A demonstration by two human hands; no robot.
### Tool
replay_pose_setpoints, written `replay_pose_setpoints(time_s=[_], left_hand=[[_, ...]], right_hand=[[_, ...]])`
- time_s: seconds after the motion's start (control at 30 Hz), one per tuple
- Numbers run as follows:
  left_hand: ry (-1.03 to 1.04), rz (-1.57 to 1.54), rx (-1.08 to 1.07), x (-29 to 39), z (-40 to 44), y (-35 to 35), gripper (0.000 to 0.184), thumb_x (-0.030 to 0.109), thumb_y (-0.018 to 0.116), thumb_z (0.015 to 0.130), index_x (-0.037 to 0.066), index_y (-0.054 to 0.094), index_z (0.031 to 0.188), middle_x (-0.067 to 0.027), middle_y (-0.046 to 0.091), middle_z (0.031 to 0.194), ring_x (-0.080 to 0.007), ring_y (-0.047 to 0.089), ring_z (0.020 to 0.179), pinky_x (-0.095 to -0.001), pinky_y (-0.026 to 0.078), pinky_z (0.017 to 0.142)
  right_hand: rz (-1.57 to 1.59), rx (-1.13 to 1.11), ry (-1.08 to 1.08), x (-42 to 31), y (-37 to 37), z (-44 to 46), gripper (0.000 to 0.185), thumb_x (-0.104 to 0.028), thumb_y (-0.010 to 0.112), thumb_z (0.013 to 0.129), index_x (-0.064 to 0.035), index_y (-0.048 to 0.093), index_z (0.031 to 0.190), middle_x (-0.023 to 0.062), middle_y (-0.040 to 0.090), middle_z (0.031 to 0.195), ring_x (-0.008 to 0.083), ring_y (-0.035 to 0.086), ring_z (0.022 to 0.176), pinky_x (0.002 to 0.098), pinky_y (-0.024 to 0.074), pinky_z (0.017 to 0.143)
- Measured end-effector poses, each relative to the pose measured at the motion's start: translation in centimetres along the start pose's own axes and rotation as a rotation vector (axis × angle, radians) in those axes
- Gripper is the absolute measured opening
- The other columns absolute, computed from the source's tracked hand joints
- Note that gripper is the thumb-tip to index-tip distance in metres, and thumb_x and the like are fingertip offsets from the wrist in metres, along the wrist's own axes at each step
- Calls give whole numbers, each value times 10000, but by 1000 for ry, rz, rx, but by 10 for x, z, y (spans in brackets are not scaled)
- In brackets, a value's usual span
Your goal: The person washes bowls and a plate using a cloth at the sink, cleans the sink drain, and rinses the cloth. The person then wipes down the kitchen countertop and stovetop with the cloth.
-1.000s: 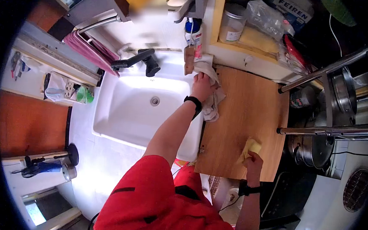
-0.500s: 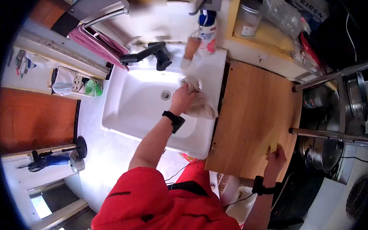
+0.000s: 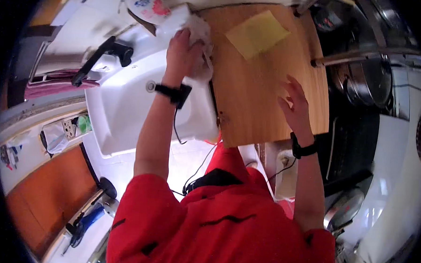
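My left hand [image 3: 180,55] is closed on a pale, crumpled cloth [image 3: 202,49] at the right rim of the white sink [image 3: 132,100]. Part of the cloth hangs down over the sink's side. Above the wooden board [image 3: 249,95], to the right, my right hand [image 3: 295,104] holds nothing, its fingers apart. A thin yellow cloth [image 3: 257,35] lies spread flat on the far part of that board.
A black faucet [image 3: 105,56] reaches over the sink. Behind the sink stands a white bottle with a pink flower [image 3: 148,6]. A metal rack rail [image 3: 364,56] and pots [image 3: 370,79] are on the right. Purple towels [image 3: 57,85] hang at the left.
My view has turned. The left hand has shifted with the pale cloth to the sink's right rim. The right hand, earlier closed around something yellowish, is now empty; the yellow cloth lies on the board.
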State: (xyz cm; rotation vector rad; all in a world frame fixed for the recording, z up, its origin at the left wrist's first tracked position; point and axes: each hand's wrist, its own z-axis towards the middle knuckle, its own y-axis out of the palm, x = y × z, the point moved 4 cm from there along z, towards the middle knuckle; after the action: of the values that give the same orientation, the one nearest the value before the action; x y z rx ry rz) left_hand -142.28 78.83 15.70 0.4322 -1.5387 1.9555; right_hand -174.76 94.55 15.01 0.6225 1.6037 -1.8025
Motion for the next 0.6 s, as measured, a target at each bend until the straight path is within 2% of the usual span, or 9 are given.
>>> replay_pose_setpoints(time_s=[0.07,0.17,0.23,0.27,0.3,0.33,0.37,0.47,0.6], left_hand=[[115,41,-7,-7,20,35,486,284,657,782,15,535,1168,-197,550,1188,-383,517,1086,-439,430,929],[221,270,-211,-4,15,84,498,307,638,805,18,518,1193,-209,528,1212,-403,462,1156,-455,413,958],[323,615,-288,6,-2,102,496,318,620,824,20,510,1205,-218,520,1208,-413,462,1149,-475,417,950],[175,534,-392,30,-14,92,497,303,599,837,1,491,1216,-224,488,1240,-415,471,1133,-484,414,952],[174,563,-314,43,-28,88,517,302,595,839,-21,472,1223,-215,465,1263,-408,476,1125,-475,411,955],[327,692,-328,18,-43,109,522,303,593,838,-29,470,1222,-234,454,1272,-409,463,1139,-473,406,960],[354,686,-323,18,-56,119,522,303,593,838,-29,470,1222,-234,454,1272,-409,463,1139,-473,406,960],[399,783,-282,46,-107,108,517,283,584,837,-37,467,1225,-254,443,1282,-412,443,1164,-474,407,959],[330,686,-352,103,-174,97,510,243,546,839,-48,457,1248,-249,412,1339,-422,391,1221,-481,371,997]], right_hand=[[173,-72,204,-3,-11,-27,375,-14,593,833,-54,564,1205,98,476,1349,194,519,1162,291,504,831],[156,-61,250,0,-33,-74,355,-57,621,825,-78,575,1177,106,528,1293,249,586,1085,334,542,790],[201,29,319,-3,-51,-108,312,-27,610,825,-56,601,1136,115,577,1226,252,615,1027,338,538,793],[193,64,331,2,-57,-125,299,-18,604,823,-44,606,1121,123,592,1196,252,623,1009,333,540,782],[186,100,340,3,-64,-140,287,-8,599,821,-33,612,1107,132,607,1166,252,630,990,329,542,770],[155,132,353,-7,-73,-149,276,14,593,806,-7,615,1080,152,626,1103,259,628,988,322,538,770],[150,159,359,-8,-80,-163,276,14,593,806,-7,615,1080,152,626,1103,259,628,988,322,538,770],[124,178,364,-8,-91,-204,295,32,593,778,-5,614,1070,156,632,1062,288,632,947,344,526,785],[106,261,366,-14,-103,-253,275,30,591,778,-5,613,1049,164,631,1050,299,630,936,351,520,784]])
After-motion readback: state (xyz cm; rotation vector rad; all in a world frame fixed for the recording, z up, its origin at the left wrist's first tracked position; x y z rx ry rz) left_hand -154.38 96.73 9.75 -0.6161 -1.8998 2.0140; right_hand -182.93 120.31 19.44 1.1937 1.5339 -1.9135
